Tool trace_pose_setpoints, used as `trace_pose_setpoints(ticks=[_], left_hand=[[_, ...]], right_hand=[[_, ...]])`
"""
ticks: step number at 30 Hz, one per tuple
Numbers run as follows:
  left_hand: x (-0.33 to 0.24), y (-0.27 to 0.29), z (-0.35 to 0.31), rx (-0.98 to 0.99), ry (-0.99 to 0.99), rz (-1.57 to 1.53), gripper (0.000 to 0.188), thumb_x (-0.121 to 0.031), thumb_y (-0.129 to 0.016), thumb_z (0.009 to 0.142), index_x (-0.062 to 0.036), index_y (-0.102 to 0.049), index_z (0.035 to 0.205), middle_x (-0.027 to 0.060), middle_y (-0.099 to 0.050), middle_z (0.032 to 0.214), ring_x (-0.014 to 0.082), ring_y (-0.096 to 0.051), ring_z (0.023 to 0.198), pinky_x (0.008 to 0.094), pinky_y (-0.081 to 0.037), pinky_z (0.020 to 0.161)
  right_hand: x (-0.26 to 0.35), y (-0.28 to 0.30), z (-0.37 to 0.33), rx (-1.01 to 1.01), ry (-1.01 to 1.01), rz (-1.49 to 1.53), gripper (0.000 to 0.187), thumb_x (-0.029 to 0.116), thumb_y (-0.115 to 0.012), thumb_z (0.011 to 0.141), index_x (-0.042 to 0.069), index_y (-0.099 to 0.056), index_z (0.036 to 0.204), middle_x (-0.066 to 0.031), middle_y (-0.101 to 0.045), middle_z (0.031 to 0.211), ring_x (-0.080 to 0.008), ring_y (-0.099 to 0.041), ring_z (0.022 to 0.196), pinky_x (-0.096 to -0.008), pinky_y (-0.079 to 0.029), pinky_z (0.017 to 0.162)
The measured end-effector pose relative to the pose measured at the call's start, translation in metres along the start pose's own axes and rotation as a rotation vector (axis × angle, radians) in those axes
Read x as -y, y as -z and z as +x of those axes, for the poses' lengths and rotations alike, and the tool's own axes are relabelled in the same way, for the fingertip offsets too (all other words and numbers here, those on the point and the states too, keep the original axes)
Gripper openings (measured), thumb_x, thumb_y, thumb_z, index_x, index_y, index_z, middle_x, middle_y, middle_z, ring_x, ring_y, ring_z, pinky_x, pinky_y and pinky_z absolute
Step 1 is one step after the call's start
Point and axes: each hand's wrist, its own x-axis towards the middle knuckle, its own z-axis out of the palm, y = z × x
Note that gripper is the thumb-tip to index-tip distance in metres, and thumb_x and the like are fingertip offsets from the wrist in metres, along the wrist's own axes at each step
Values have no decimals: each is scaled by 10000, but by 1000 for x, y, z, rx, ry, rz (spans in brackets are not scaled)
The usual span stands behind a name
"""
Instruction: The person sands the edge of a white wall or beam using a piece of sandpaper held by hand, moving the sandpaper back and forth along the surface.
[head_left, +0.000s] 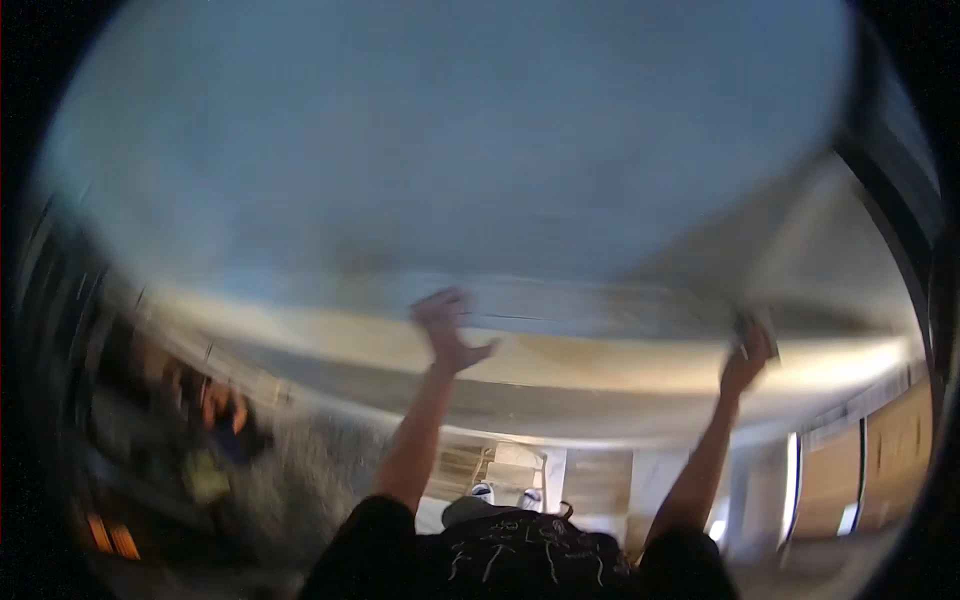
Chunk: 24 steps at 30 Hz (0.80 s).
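Note:
A large, smooth blue-grey surface (450, 140) fills the upper view, blurred by motion. Along its near side runs a pale cream band (590, 358). My left hand (446, 328) is raised at the border of the two, fingers and thumb spread, holding nothing; whether it touches the surface is unclear. Farther right, my right hand (746, 362) is closed around a small dark, flat-looking object (770, 335), held near the right end of the cream band. Blur hides what kind of object it is.
Below, my shoes (531, 497) rest on or beside a pale step-like platform (515, 470). Tan panels (898, 440) stand at the right. A dark, cluttered area lies at left, with a blurred yellowish-green item (206, 478) in it. A dark curved edge (890, 210) borders the far right.

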Motion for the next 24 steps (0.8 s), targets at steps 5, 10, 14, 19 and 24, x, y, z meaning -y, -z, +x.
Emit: trace_pose_setpoints(ticks=[5, 10, 14, 19, 24], left_hand=[[-27, 8, 13, 153, 110, -83, 664, -528, -777, 577, -126, -556, 1057, 97, -536, 1181, 329, -469, 1117, 513, -279, 974], [-38, 29, 26, 209, 125, 25, 701, -604, -718, 591, -107, -554, 1056, 106, -498, 1235, 333, -414, 1169, 525, -265, 992], [-48, 38, 17, 259, 235, -35, 726, -614, -711, 582, -98, -546, 1066, 105, -495, 1237, 328, -395, 1192, 511, -261, 1018], [-53, 50, 31, 271, 239, -162, 680, -540, -727, 646, -106, -545, 1137, 108, -487, 1256, 337, -361, 1252, 517, -249, 1060], [-118, 70, -28, 530, 608, -840, 687, -476, -746, 731, -85, -511, 1245, 144, -497, 1249, 306, -468, 1196, 438, -373, 998]], right_hand=[[132, -34, -90, 367, 172, 106, 363, 220, -447, 998, -74, -618, 1124, -202, -660, 1070, -281, -627, 975, -358, -471, 869], [193, -28, -177, 730, -42, 326, 394, 267, -439, 1009, -83, -614, 961, -137, -640, 849, -184, -553, 775, -323, -455, 723], [190, -17, -204, 902, -145, 364, 414, 297, -435, 1010, -35, -516, 775, -48, -490, 670, -135, -430, 644, -301, -379, 581], [190, -24, -193, 849, -123, 278, 450, 335, -427, 1011, -17, -462, 732, -46, -440, 634, -129, -413, 615, -294, -356, 546], [203, -25, -204, 868, -141, 296, 455, 325, -464, 1002, 5, -402, 684, -3, -365, 628, -99, -341, 625, -285, -327, 547]])
